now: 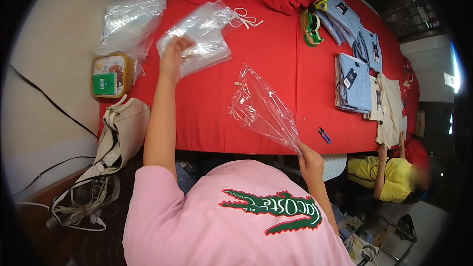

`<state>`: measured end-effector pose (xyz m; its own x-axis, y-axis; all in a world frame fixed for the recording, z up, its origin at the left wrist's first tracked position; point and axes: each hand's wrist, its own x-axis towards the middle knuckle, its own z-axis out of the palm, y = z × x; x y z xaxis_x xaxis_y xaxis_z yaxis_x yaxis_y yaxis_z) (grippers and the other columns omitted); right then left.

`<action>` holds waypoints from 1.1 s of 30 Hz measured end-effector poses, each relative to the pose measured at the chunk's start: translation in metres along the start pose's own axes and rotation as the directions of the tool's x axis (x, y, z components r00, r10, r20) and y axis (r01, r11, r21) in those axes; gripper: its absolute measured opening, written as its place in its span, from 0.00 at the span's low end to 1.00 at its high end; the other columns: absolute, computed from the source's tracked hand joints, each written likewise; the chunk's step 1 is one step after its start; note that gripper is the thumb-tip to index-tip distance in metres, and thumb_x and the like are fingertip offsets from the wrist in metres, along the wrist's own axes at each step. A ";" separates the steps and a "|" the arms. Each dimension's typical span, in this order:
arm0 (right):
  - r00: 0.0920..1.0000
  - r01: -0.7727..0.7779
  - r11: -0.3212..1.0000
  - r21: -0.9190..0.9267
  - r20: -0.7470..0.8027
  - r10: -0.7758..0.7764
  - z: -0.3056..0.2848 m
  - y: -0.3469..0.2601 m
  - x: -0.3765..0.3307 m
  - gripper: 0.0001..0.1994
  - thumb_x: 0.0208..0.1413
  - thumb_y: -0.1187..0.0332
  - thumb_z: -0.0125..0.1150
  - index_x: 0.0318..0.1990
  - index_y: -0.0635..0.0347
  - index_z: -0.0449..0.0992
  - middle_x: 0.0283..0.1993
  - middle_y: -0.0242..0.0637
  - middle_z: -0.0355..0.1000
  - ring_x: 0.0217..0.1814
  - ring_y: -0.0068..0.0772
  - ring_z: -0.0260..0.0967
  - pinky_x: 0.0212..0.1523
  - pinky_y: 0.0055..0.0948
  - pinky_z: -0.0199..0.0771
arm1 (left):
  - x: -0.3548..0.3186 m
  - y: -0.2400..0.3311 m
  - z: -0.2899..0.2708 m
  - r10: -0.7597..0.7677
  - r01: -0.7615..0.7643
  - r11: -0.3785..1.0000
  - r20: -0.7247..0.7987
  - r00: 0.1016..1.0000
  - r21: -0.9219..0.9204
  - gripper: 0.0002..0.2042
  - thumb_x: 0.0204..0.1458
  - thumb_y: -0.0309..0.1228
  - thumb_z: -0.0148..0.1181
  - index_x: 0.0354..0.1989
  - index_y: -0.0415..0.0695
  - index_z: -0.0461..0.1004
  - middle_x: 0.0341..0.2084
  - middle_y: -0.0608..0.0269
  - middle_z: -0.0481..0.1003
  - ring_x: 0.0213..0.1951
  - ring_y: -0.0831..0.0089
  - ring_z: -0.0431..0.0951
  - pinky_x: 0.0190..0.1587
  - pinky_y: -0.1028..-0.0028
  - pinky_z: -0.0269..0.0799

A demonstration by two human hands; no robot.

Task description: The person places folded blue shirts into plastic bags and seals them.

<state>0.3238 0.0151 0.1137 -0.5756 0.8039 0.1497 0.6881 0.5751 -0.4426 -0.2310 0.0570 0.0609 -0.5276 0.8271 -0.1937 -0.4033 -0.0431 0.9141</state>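
Observation:
My right hand [311, 162] pinches one corner of a clear plastic bag [266, 111]. The bag trails away from it to the upper left, crumpled, over the red cloth near the table's front edge. My left hand [175, 58] reaches out over a pile of clear plastic bags [202, 39]. Its fingers are apart and rest on or just above the top of the pile; whether they press on it cannot be seen. A white cord [249, 18] lies looped beside the pile's right end.
Red cloth [207, 118] covers the table. More plastic bags [133, 22] and a lidded tub [111, 76] lie left. Folded blue shirts [354, 83], a green tape dispenser [311, 27] and thread snips [324, 135] lie right. A beige handbag [123, 123] stands front left. Another person [389, 177] handles cream cloth.

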 end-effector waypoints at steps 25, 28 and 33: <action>0.987 -0.148 0.922 0.357 0.115 0.114 -0.095 0.141 -0.133 0.35 0.55 0.60 0.79 0.69 0.63 0.73 0.72 0.57 0.70 0.76 0.59 0.67 0.75 0.45 0.66 | -0.240 -0.119 0.294 -0.158 0.245 0.951 0.386 0.909 -0.190 0.05 0.67 0.26 0.61 0.38 0.46 0.72 0.50 0.51 0.82 0.58 0.58 0.84 0.63 0.59 0.80; 0.984 -0.017 0.956 0.293 -0.167 0.069 -0.144 0.129 -0.072 0.26 0.57 0.67 0.75 0.63 0.61 0.78 0.68 0.52 0.74 0.71 0.56 0.70 0.71 0.48 0.68 | -0.265 -0.106 0.331 -0.210 0.259 0.966 0.526 0.824 -0.020 0.06 0.65 0.22 0.60 0.37 0.44 0.70 0.53 0.44 0.81 0.62 0.52 0.82 0.61 0.58 0.81; 0.945 0.286 0.953 0.098 -0.195 -0.263 -0.218 0.097 -0.010 0.14 0.56 0.68 0.73 0.50 0.56 0.83 0.66 0.45 0.75 0.74 0.51 0.66 0.73 0.49 0.62 | -0.286 -0.120 0.394 -0.123 0.062 0.992 0.708 0.695 0.111 0.08 0.62 0.18 0.63 0.37 0.42 0.69 0.49 0.48 0.81 0.50 0.68 0.84 0.54 0.63 0.84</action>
<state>0.4926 0.0953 0.2621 -0.6387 0.6379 0.4303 0.4485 0.7631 -0.4654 0.2623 0.0463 0.1471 0.2125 0.9772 0.0055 -0.3494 0.0708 0.9343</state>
